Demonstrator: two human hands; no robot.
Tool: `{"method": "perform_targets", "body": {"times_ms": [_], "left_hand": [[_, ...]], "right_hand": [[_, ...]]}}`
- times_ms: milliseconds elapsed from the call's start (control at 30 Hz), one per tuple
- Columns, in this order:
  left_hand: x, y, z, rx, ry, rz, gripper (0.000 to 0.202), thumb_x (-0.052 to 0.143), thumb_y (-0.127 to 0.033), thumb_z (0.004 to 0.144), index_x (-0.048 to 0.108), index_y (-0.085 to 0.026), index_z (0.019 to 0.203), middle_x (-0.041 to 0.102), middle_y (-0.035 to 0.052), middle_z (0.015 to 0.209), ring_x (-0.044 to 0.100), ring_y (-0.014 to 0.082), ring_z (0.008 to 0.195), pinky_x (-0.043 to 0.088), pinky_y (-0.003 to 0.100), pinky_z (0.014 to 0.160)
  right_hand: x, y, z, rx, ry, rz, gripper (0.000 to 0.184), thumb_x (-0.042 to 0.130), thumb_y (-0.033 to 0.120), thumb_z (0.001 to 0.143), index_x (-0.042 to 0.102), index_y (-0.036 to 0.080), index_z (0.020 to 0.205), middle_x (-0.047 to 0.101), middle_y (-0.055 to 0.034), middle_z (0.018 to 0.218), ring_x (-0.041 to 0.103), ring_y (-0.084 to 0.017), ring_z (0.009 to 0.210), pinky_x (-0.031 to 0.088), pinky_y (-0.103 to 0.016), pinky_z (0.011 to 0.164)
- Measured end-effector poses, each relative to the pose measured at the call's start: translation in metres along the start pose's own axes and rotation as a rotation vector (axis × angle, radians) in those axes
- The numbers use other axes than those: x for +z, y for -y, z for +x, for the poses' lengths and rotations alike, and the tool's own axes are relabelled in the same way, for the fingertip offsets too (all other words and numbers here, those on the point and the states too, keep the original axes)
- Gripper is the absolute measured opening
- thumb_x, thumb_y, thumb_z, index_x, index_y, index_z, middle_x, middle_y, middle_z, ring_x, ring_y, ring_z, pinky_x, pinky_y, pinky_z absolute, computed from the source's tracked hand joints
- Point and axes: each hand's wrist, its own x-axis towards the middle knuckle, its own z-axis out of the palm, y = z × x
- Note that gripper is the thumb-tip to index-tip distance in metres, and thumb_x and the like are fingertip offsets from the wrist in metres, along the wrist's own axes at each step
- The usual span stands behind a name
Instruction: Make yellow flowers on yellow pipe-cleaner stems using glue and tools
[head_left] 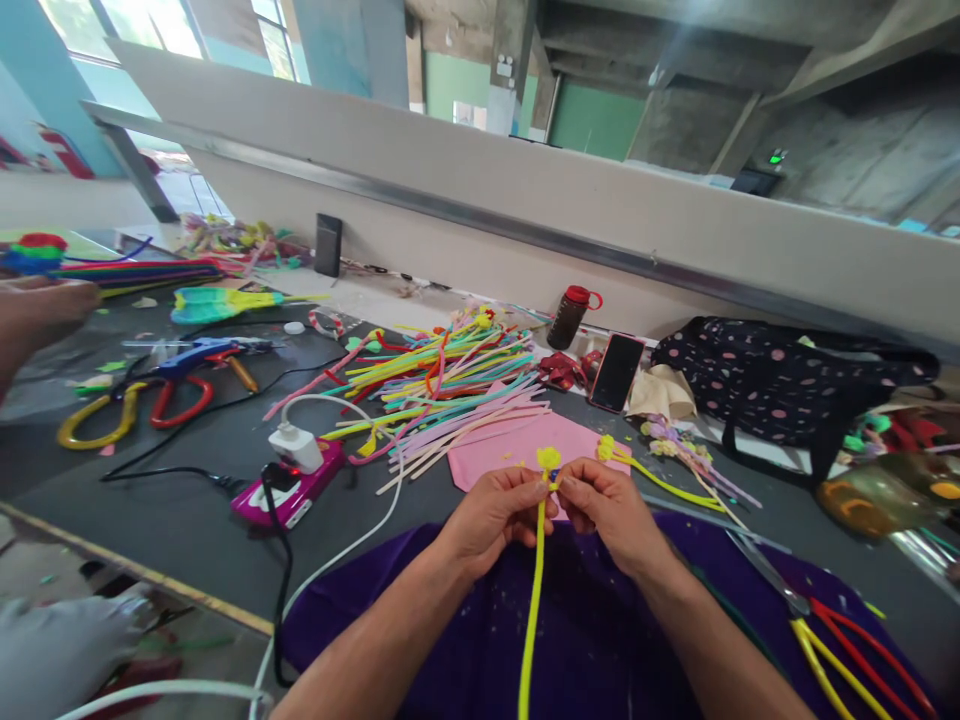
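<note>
My left hand (491,515) and my right hand (609,508) meet over my lap, both pinched on the top of a yellow pipe cleaner (534,590) that hangs straight down between them. Its upper end is curled into a small yellow flower head (548,458) just above my fingertips. A pink paper sheet (510,448) lies on the grey table right behind my hands. A second yellow flower stem (652,475) rests beside my right hand.
A heap of coloured pipe cleaners (442,385) fills the table's middle. A phone (616,370), red-capped bottle (568,316) and dotted black bag (780,385) lie right. A pink power strip (289,490), glue gun (202,352) and scissors (124,405) lie left. Another person's hand (37,310) shows far left.
</note>
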Motion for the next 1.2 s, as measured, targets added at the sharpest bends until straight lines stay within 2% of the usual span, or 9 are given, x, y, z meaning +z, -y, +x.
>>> {"method": "perform_targets", "body": {"times_ms": [67,133,233,300,400,567,700,833,1200], "left_hand": [[0.000,0.000,0.000,-0.005,-0.007,0.012,0.018,0.063,-0.027,0.071,0.059,-0.010,0.072,0.061,0.0027,0.064,0.056,0.0069,0.047,0.041,0.013,0.039],[-0.001,0.000,0.000,-0.011,-0.019,0.004,0.019,0.063,-0.028,0.070,0.059,-0.010,0.072,0.061,0.0024,0.062,0.055,0.0070,0.046,0.041,0.014,0.038],[-0.001,0.001,0.001,-0.025,-0.024,0.005,0.020,0.064,-0.030,0.069,0.059,-0.011,0.071,0.061,0.0022,0.061,0.054,0.0074,0.045,0.040,0.014,0.038],[-0.001,0.001,0.001,-0.034,-0.015,0.030,0.021,0.063,-0.031,0.070,0.059,-0.010,0.069,0.061,0.0021,0.060,0.054,0.0072,0.044,0.039,0.014,0.037],[0.000,0.000,0.000,-0.039,-0.003,0.058,0.021,0.063,-0.031,0.070,0.059,-0.010,0.068,0.060,0.0022,0.059,0.054,0.0072,0.043,0.037,0.014,0.035],[0.002,-0.002,-0.001,-0.067,-0.006,0.077,0.020,0.064,-0.031,0.067,0.056,-0.013,0.068,0.061,0.0009,0.057,0.053,0.0078,0.041,0.032,0.014,0.033],[0.004,-0.002,-0.002,-0.079,-0.017,0.168,0.018,0.063,-0.029,0.067,0.056,-0.012,0.064,0.059,0.0007,0.051,0.049,0.0055,0.036,0.026,0.013,0.032],[0.005,-0.001,-0.001,-0.141,-0.002,0.231,0.014,0.062,-0.024,0.066,0.056,-0.012,0.060,0.056,-0.0011,0.044,0.044,0.0052,0.030,0.028,0.015,0.032],[0.005,0.001,0.000,-0.183,0.027,0.314,0.012,0.060,-0.022,0.065,0.055,-0.014,0.058,0.054,-0.0035,0.042,0.042,0.0047,0.030,0.029,0.015,0.032]], "right_hand": [[-0.001,0.000,0.000,-0.002,0.000,-0.022,0.022,0.055,0.036,0.079,0.054,0.017,0.069,0.050,0.0048,0.056,0.041,-0.006,0.041,0.030,-0.017,0.039],[-0.004,0.003,-0.001,-0.068,-0.032,-0.102,0.017,0.057,0.034,0.078,0.057,0.018,0.073,0.052,0.0039,0.058,0.044,-0.007,0.044,0.034,-0.019,0.042],[-0.010,0.008,-0.002,-0.292,-0.059,-0.327,0.009,0.059,0.028,0.077,0.062,0.019,0.078,0.058,-0.0005,0.068,0.053,-0.013,0.060,0.042,-0.024,0.054],[-0.013,0.011,-0.003,-0.447,-0.025,-0.480,0.007,0.058,0.024,0.078,0.064,0.020,0.079,0.060,-0.0031,0.075,0.055,-0.016,0.070,0.043,-0.027,0.062],[-0.013,0.012,-0.003,-0.560,0.026,-0.628,0.009,0.053,0.020,0.081,0.062,0.021,0.085,0.061,-0.0045,0.078,0.056,-0.016,0.074,0.043,-0.028,0.066],[-0.017,0.017,-0.006,-0.599,0.082,-0.807,0.008,0.048,0.019,0.084,0.056,0.020,0.084,0.059,-0.0049,0.077,0.055,-0.016,0.072,0.042,-0.027,0.063],[-0.029,0.029,-0.012,-0.614,0.044,-0.889,0.007,0.049,0.019,0.084,0.056,0.019,0.081,0.059,-0.0046,0.077,0.055,-0.015,0.072,0.042,-0.027,0.065],[-0.040,0.037,-0.013,-0.601,0.039,-0.927,0.008,0.051,0.020,0.084,0.058,0.019,0.081,0.061,-0.0047,0.076,0.056,-0.015,0.072,0.042,-0.027,0.067],[-0.037,0.037,-0.013,-0.569,0.145,-0.974,0.012,0.051,0.021,0.083,0.062,0.019,0.081,0.062,-0.0041,0.073,0.056,-0.015,0.068,0.042,-0.026,0.064]]}}
